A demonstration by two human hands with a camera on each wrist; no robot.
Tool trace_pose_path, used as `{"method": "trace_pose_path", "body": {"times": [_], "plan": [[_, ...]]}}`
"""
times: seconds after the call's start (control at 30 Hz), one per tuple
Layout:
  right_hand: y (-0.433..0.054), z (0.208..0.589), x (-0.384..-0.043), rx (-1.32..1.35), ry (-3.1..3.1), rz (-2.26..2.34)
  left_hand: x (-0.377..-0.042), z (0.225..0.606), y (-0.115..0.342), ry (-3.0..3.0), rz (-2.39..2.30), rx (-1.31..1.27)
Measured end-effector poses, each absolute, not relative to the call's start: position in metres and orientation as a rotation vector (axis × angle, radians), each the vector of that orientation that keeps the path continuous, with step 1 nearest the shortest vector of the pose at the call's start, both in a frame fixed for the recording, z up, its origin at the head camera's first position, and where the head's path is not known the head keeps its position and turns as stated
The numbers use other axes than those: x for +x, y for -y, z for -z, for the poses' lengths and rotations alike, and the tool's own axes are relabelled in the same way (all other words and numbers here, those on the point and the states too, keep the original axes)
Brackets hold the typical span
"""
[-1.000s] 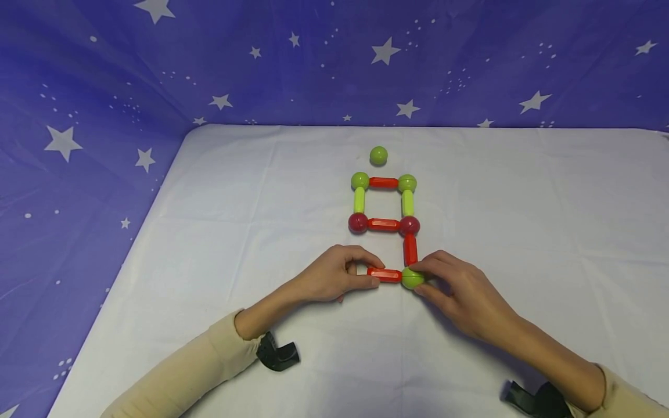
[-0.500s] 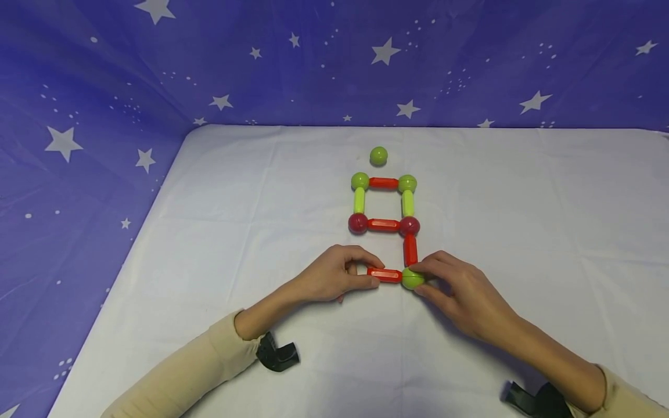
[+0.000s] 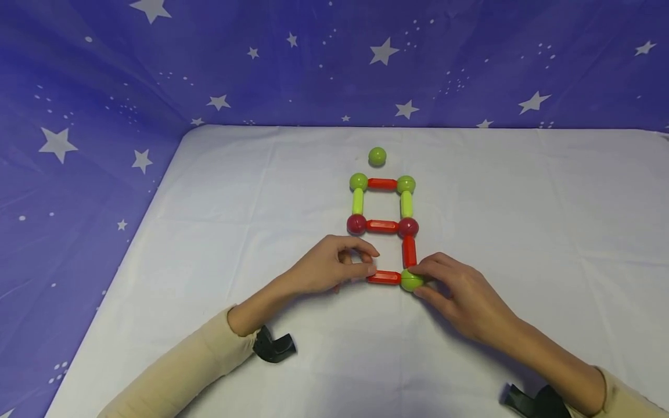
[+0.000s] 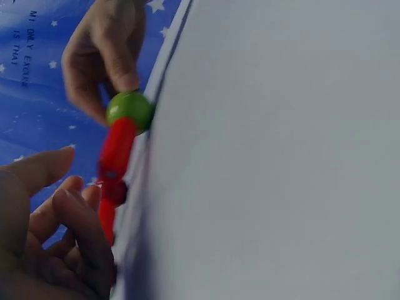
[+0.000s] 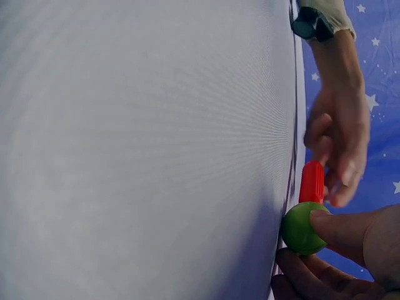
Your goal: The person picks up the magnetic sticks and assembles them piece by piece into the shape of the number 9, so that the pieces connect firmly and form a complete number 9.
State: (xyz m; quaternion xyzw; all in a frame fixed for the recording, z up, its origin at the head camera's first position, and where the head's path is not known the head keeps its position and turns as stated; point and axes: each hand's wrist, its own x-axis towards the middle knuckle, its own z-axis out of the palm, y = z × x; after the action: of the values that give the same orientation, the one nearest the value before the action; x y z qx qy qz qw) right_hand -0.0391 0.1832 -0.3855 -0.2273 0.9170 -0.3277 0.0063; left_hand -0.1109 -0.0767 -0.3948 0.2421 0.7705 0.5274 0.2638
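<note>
In the head view my right hand pinches a green ball between thumb and fingers. From that ball a red rod points left and another red rod runs up to a dark red ball. My left hand hovers by the left rod's free end, thumb and fingers parted, gripping nothing. The left wrist view shows a gap between those fingers and the red rod. Above, a square frame joins a second dark red ball, red rods, light green rods and green balls.
A loose green ball lies beyond the square frame. All this rests on a white tablecloth, with a blue star-patterned backdrop behind and at the left. Black wrist-worn devices sit at both sleeves.
My left hand has let go of the left red rod and moved slightly up and left, its fingers spreading. The right hand keeps its pinch on the green ball. The view shifted slightly.
</note>
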Motion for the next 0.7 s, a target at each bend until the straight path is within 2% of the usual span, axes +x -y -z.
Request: {"method": "trace_pose_path", "body": {"times": [0.2,0.53,0.7], "plan": [[-0.184,0.386,-0.039,-0.729,-2.877,1.038,-0.136,0.370,0.073,-2.121,-1.562,0.671],[-0.184,0.390,-0.038,-0.752,-2.902,1.068,-0.212,0.345,0.044,-2.411,-1.666,0.692],[-0.183,0.387,-0.039,-0.750,-2.878,1.039,-0.242,0.342,0.029,-2.559,-1.555,0.571]]}}
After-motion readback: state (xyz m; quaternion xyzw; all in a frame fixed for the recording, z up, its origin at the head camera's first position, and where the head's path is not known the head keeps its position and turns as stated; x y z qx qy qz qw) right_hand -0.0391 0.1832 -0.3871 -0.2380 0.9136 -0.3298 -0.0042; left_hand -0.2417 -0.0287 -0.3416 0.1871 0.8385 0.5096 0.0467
